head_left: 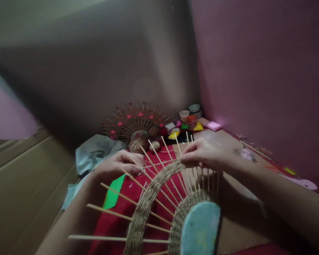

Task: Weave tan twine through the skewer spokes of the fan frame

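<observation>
A half-round woven fan [159, 183] tilts up in front of me, with thin wooden sticks spreading from a pale blue base [200, 226]. One twine band wraps the sticks close to the base and a second arches farther out. My right hand [206, 153] is closed on the top of the outer band, thumb and fingers pinching it. Left of the band, my left hand [126, 163] is closed on a thin strand of twine [159, 164] that runs across the sticks to the band. Its fingertips are partly hidden.
Against the wall leans a finished-looking fan with pink flowers [140, 114]. Before it lie a ball of twine [136, 145] and a grey cloth [97, 152]. Small colourful packets [198, 126] and a lidded jar [195, 110] stand in the corner. Cardboard [225, 141] covers part of the red surface.
</observation>
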Action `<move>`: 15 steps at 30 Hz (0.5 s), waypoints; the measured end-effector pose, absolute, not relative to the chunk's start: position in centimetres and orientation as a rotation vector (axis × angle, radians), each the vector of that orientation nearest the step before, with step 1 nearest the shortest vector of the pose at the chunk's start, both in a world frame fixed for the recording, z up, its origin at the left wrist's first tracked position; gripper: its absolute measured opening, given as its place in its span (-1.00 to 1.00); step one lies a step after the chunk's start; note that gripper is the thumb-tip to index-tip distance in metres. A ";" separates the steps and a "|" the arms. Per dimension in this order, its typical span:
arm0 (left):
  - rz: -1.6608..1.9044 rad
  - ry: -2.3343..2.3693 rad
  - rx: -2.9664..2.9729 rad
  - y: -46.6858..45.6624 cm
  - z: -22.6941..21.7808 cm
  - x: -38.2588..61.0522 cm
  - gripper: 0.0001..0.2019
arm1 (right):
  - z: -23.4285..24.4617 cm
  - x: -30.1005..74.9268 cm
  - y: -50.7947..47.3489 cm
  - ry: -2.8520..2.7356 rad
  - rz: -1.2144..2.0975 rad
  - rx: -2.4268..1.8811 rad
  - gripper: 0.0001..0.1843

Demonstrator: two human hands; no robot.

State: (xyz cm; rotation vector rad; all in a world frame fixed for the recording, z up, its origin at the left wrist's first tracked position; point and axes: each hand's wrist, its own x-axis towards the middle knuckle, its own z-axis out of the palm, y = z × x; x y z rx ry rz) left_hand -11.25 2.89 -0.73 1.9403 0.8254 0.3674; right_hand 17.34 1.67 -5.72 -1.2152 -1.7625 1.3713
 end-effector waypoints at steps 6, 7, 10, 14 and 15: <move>0.508 0.850 1.877 2.8 0.3 -11.6 -0.84 | -5.7 17.4 1.6 -1.726 1.417 -1.243 -0.83; 0.546 0.896 1.837 2.8 0.4 -11.4 -0.85 | -5.7 17.4 1.6 -1.725 1.420 -1.250 -0.82; 0.631 1.044 1.719 2.6 1.0 -10.7 -0.88 | -5.7 17.4 1.6 -1.727 1.417 -1.269 -0.82; 0.696 1.119 1.692 2.5 1.7 -9.6 -0.85 | -6.0 17.4 1.7 -1.723 1.414 -1.241 -0.81; 0.711 1.125 1.699 2.5 1.7 -9.4 -0.84 | -6.1 17.4 1.7 -1.719 1.416 -1.234 -0.80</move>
